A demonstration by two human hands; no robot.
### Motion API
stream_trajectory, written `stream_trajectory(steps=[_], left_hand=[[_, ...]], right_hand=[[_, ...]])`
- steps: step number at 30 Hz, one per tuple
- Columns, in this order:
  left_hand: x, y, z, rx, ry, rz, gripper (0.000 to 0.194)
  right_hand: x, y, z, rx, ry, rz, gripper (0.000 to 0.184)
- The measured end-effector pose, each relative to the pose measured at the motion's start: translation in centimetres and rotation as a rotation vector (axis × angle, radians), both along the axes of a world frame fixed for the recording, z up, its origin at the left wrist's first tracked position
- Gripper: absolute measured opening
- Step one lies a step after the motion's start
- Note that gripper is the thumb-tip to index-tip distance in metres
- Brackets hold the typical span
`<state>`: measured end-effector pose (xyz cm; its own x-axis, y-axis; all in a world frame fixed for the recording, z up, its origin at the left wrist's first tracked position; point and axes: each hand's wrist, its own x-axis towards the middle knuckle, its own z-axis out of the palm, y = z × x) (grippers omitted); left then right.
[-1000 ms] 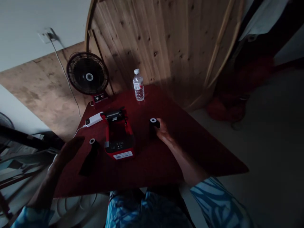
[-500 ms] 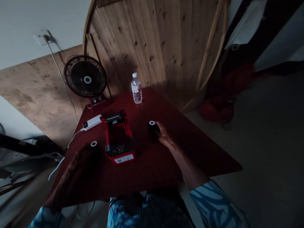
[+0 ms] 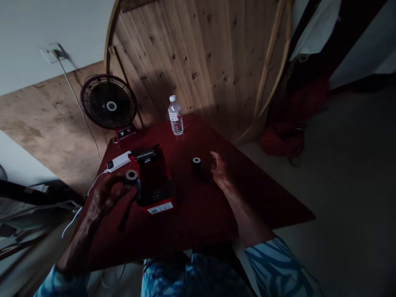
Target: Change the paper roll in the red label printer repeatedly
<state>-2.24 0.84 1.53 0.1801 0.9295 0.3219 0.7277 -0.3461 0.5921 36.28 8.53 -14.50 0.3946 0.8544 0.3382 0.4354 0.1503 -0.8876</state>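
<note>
Dim room, red table [image 3: 185, 235]. Left hand [image 3: 103, 198] pinches a dark roll [image 3: 132, 177], fingers closed round it, pale ring end up, dark strip trailing toward the tabletop. Roll sits at the near-left side of a red-and-black device [image 3: 160, 206], lid up at the far end, covering part of its left wall; whether they touch, can't tell. Right hand [image 3: 221, 173] is half open, holding nothing, just right of a second roll [image 3: 196, 165] standing on end. White gadget [image 3: 120, 161] lies left of the device, white cable [image 3: 97, 183] running off past the table's left edge. Fan [image 3: 108, 103] far left, capped clear bottle [image 3: 176, 121] far middle, wooden panel [image 3: 198, 53] behind. Device's bay is too dark to read inside; bottle's fill level unclear. Red heap [image 3: 281, 138] on the floor, right, possibly a bag, blurred. Lower sleeves cut off at the near edge.
</note>
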Motion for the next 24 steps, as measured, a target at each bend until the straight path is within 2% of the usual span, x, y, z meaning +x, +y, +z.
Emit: stream_trajectory(steps=[3,6,9,16,21,24], left_hand=[[3.7,1.2,1.3,0.046,0.233,-0.11,0.033],[6.2,2.4,1.5,-0.033,0.53,-0.107,0.026],[7.5,3.3,1.3,-0.105,0.677,-0.102,0.031],[8.8,5.3,0.9,-0.242,0.748,-0.162,0.029],[8.7,6.4,0.6,-0.308,0.649,-0.233,0.028],[8.1,5.8,1.1,-0.297,0.52,-0.263,0.022]], right_hand=[[-0.2,-0.3,0.6,-0.003,-0.014,-0.037,0.056],[-0.7,-0.5,1.2,-0.019,-0.031,-0.063,0.049],[-1.0,-0.6,1.5,0.005,-0.032,-0.056,0.046],[-1.1,-0.4,1.4,0.061,-0.058,-0.028,0.042],[-1.2,-0.5,1.5,0.111,-0.081,-0.04,0.038],[-1.2,-0.6,1.7,0.119,-0.082,-0.051,0.037]])
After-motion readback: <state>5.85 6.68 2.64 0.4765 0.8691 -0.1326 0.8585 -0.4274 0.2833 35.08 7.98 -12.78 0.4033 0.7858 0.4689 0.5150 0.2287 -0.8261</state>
